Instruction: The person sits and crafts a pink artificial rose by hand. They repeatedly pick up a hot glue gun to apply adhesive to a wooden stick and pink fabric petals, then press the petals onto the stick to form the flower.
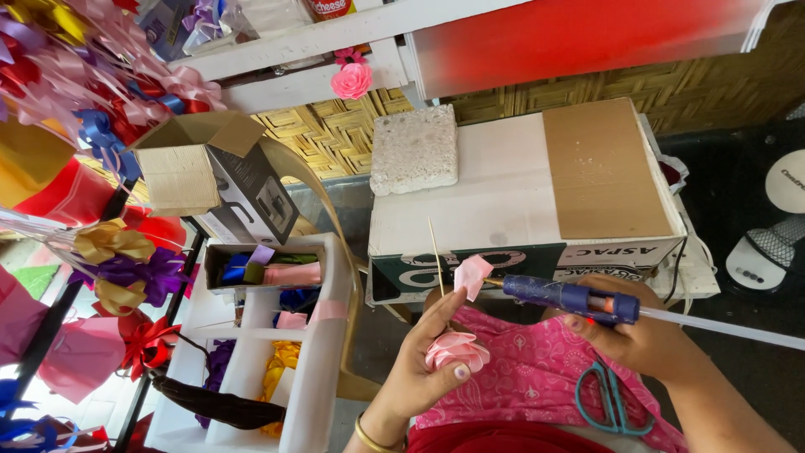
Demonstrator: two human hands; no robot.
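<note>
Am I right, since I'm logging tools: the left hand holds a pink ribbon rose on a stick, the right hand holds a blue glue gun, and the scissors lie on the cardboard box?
Not quite. The head view shows the scissors on the person's lap, on pink cloth, not on the box. The rest stands: left hand holds the rose on a stick, right hand the glue gun.

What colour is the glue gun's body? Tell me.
Blue, with an orange trigger area, on the glue gun in the right hand; the head view shows it.
</note>
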